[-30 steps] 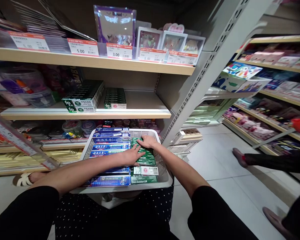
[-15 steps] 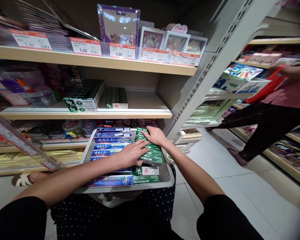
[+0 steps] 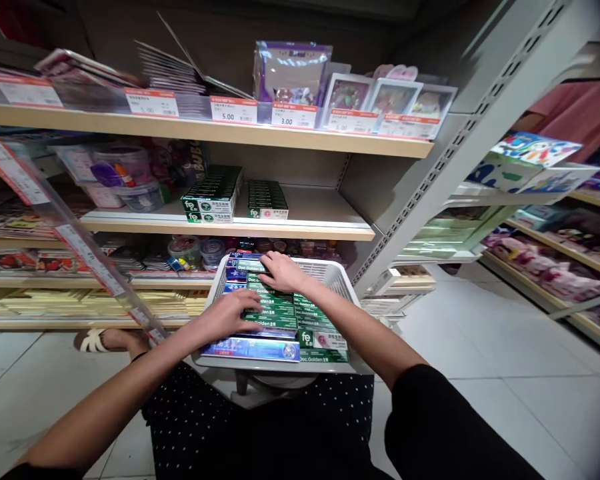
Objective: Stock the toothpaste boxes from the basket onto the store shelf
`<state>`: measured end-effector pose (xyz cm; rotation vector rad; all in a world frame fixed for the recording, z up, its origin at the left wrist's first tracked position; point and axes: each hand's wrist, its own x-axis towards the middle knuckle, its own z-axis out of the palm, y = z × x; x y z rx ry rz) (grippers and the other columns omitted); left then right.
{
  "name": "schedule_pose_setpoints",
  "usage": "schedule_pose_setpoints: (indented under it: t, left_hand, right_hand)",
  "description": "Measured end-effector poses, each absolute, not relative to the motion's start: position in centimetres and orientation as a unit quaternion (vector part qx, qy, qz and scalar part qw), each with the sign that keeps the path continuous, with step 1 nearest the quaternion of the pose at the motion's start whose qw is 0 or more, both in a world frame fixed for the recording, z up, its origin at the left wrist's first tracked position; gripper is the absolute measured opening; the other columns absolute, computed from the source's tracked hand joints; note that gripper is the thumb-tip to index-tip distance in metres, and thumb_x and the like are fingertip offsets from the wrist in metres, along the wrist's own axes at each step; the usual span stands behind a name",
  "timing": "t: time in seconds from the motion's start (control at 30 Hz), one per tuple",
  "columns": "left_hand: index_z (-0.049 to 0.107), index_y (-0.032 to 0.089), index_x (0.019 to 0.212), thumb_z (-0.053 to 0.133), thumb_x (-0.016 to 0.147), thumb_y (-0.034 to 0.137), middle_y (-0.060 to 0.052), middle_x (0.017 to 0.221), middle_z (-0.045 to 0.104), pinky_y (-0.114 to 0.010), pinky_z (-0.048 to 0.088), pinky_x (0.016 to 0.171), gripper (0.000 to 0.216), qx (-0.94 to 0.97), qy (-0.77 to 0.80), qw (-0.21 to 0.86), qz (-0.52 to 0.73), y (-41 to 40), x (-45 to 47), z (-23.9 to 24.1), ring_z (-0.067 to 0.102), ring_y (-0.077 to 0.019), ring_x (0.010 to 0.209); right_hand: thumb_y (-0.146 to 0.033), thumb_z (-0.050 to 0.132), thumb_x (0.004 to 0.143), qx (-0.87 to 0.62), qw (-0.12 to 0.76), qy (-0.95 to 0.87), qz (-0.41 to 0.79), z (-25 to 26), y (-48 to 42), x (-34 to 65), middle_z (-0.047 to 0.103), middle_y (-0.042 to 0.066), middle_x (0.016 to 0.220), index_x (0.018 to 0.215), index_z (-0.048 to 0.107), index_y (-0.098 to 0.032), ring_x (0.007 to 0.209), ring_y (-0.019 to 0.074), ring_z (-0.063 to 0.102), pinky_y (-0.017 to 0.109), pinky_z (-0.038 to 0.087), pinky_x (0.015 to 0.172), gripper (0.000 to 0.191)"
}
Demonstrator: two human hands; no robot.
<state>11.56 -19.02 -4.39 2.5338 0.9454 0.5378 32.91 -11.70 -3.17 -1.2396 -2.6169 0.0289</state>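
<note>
Green rectangular cartons (image 3: 276, 312), rowed, grasped by our left fingers (image 3: 246, 304) and right fingers (image 3: 276, 268), above blue rectangular cartons (image 3: 260, 349) inside grey plastic basket (image 3: 347, 292).

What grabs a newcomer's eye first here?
Probably the left hand and right hand on a row of green boxes, over blue boxes in the pale basket, low centre. Next, two groups of green-and-white boxes on the middle shelf beyond it, then the red-topped price tags along the upper shelf's edge.
</note>
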Motion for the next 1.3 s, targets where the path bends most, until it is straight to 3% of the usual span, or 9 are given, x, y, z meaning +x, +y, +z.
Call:
schedule_pose_setpoints:
  t: [0.1, 0.17, 0.23, 0.43, 0.6, 0.73, 1.0, 1.17, 1.3]
  left_hand:
    - [0.066, 0.024, 0.113, 0.059, 0.087, 0.038, -0.006, 0.115, 0.067, -0.039, 0.046, 0.099, 0.031, 0.821, 0.434, 0.153, 0.337, -16.7, 10.9, -4.1, 0.061, -0.0239, 0.11]
    - [0.06, 0.023, 0.124, 0.062, 0.084, 0.034, -0.009, 0.123, 0.062, -0.042, 0.045, 0.101, 0.042, 0.767, 0.486, 0.136, 0.396, -14.7, 10.5, -4.4, 0.057, -0.0267, 0.117]
    - [0.059, 0.023, 0.126, 0.066, 0.08, 0.033, -0.009, 0.125, 0.061, -0.04, 0.05, 0.096, 0.048, 0.742, 0.493, 0.197, 0.409, -12.8, 10.2, -5.2, 0.06, -0.0263, 0.113]
    - [0.058, 0.018, 0.118, 0.075, 0.069, 0.04, -0.01, 0.104, 0.071, -0.039, 0.055, 0.084, 0.056, 0.635, 0.494, 0.366, 0.468, -10.3, 10.7, -8.0, 0.07, -0.0234, 0.091]
    - [0.062, 0.016, 0.093, 0.078, 0.065, 0.038, -0.009, 0.09, 0.072, -0.038, 0.054, 0.084, 0.039, 0.605, 0.512, 0.311, 0.524, -8.9, 12.0, -6.8, 0.07, -0.023, 0.088]
    - [0.063, 0.016, 0.092, 0.074, 0.07, 0.033, -0.008, 0.09, 0.072, -0.035, 0.055, 0.083, 0.029, 0.608, 0.497, 0.275, 0.555, -6.5, 13.9, -3.6, 0.07, -0.0216, 0.088]
    - [0.06, 0.015, 0.098, 0.065, 0.079, 0.018, -0.011, 0.097, 0.071, -0.035, 0.054, 0.085, 0.019, 0.604, 0.539, 0.203, 0.551, -1.7, 16.9, -0.6, 0.07, -0.0205, 0.088]
    - [0.059, 0.016, 0.099, 0.062, 0.081, 0.016, -0.012, 0.099, 0.07, -0.034, 0.052, 0.086, 0.018, 0.623, 0.567, 0.156, 0.516, -0.4, 17.1, -0.8, 0.069, -0.0209, 0.087]
    - [0.055, 0.017, 0.104, 0.055, 0.085, 0.016, -0.013, 0.099, 0.069, -0.037, 0.051, 0.084, 0.02, 0.649, 0.563, 0.116, 0.498, 0.2, 17.3, -1.0, 0.068, -0.0235, 0.089]
  right_hand:
    - [-0.032, 0.065, 0.082, -0.413, 0.193, -0.885, 0.092, -3.8, -11.8, 35.4, 0.058, 0.013, 0.118, 0.129, 0.048, -0.017, 0.106, 0.0262, 0.055, 0.038, 0.046, 0.089, 0.052]
    - [-0.026, 0.067, 0.079, -0.438, 0.25, -0.851, 0.145, -4.3, -11.9, 36.7, 0.059, 0.011, 0.117, 0.129, 0.048, -0.017, 0.104, 0.0238, 0.057, 0.037, 0.047, 0.088, 0.054]
    - [-0.025, 0.066, 0.078, -0.472, 0.307, -0.801, 0.201, -5.0, -11.9, 37.3, 0.061, 0.008, 0.112, 0.126, 0.05, -0.018, 0.096, 0.0203, 0.059, 0.034, 0.049, 0.085, 0.05]
    - [-0.031, 0.069, 0.074, -0.485, 0.426, -0.693, 0.32, -6.8, -11.5, 37.2, 0.065, 0.004, 0.097, 0.103, 0.059, -0.017, 0.083, 0.0154, 0.062, 0.03, 0.052, 0.078, 0.033]
    - [-0.027, 0.07, 0.072, -0.506, 0.505, -0.613, 0.336, -6.7, -10.0, 36.5, 0.07, 0.006, 0.093, 0.1, 0.063, -0.015, 0.085, 0.0173, 0.066, 0.033, 0.054, 0.083, 0.031]
    - [-0.024, 0.067, 0.074, -0.509, 0.569, -0.575, 0.294, -4.4, -7.5, 36.2, 0.071, 0.009, 0.099, 0.102, 0.066, -0.014, 0.089, 0.0199, 0.068, 0.036, 0.054, 0.087, 0.029]
    - [-0.016, 0.065, 0.076, -0.566, 0.518, -0.62, 0.164, 0.0, -3.0, 36.8, 0.066, 0.011, 0.103, 0.104, 0.066, -0.014, 0.086, 0.0192, 0.068, 0.035, 0.056, 0.087, 0.028]
    - [-0.011, 0.061, 0.076, -0.546, 0.533, -0.619, 0.185, -0.5, -1.8, 36.6, 0.055, 0.014, 0.117, 0.107, 0.062, -0.013, 0.09, 0.0187, 0.067, 0.034, 0.057, 0.087, 0.031]
    - [-0.013, 0.062, 0.075, -0.529, 0.559, -0.61, 0.189, -0.9, -1.1, 36.5, 0.052, 0.013, 0.114, 0.093, 0.058, -0.015, 0.092, 0.0199, 0.065, 0.037, 0.058, 0.085, 0.018]
